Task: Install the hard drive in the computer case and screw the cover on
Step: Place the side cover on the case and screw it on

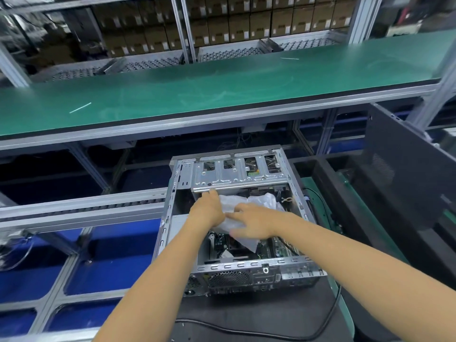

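1. Crinkled clear plastic, a bag [243, 211], sits under both your hands at frame centre; whether the hard drive is inside it cannot be told.
2. Your left hand [206, 209] grips the bag's left edge, fingers curled.
3. Your right hand [251, 222] lies across the bag, fingers extended, blurred.
4. Around them, the open computer case [170, 218] lies on a black mat [246, 317].
5. Upper frame: a green conveyor belt [222, 90]; a dark side panel [404, 169] leans at right.

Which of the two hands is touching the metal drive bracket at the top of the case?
The left hand: its fingertips reach the drive bracket, while the right hand lies on the plastic bag.
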Available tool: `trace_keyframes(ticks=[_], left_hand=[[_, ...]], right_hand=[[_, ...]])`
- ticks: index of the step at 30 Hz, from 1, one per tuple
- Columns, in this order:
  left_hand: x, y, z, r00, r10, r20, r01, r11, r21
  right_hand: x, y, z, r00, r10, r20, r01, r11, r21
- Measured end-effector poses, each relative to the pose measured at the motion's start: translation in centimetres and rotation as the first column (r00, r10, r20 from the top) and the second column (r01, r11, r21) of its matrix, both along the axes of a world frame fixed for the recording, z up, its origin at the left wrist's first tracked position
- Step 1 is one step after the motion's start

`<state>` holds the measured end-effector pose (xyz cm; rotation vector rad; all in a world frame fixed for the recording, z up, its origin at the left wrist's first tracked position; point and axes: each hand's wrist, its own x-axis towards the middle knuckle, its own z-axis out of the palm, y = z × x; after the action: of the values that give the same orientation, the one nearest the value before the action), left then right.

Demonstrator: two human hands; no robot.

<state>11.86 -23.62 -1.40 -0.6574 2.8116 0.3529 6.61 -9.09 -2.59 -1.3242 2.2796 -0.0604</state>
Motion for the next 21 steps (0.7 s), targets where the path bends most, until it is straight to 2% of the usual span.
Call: trace_keyframes(ticks=[2,4,5,7,9,12,18,21], left_hand=[[0.1,0.4,-0.3,0.998,-0.027,-0.053,0.023,0.996,-0.082],[0.3,0.7,-0.7,0.978,-0.175,-0.117,0.151,0.971,-0.188],[0.4,0.9,-1.0,0.952,-0.270,-0.142,0.237,0.949,-0.210],[0.4,1.2,-1.6,0.903,-0.387,-0.185,0.362,0.919,-0.156],[0.1,1.6,-2.0,0.903,-0.373,-0.212,0.374,0.927,-0.039],[-0.4,2.1,-2.7,0.937,-0.317,-0.148,0.329,0.942,0.064],[-0.8,2.4,-4.1,0.952,-0.301,0.052,0.293,0.949,0.119],[-0.8,2.4,-4.9,0.960,-0.261,0.102,0.245,0.959,0.146]], right_hand=[[-0.8,0.3,0.9,0.985,-0.088,0.151,0.098,0.993,-0.058],[-1.3,1.0,1.6,0.955,-0.166,0.245,0.198,0.974,-0.110],[-1.4,1.3,1.6,0.949,-0.182,0.258,0.219,0.968,-0.121],[-1.4,1.9,1.4,0.953,-0.182,0.242,0.213,0.971,-0.111],[-1.2,2.1,0.8,0.956,-0.164,0.241,0.184,0.981,-0.063],[-1.5,2.2,-0.1,0.946,-0.176,0.273,0.170,0.984,0.045],[-2.0,1.7,-0.7,0.947,-0.195,0.254,0.163,0.976,0.142],[-2.1,2.0,-1.2,0.947,-0.209,0.243,0.191,0.977,0.096]])
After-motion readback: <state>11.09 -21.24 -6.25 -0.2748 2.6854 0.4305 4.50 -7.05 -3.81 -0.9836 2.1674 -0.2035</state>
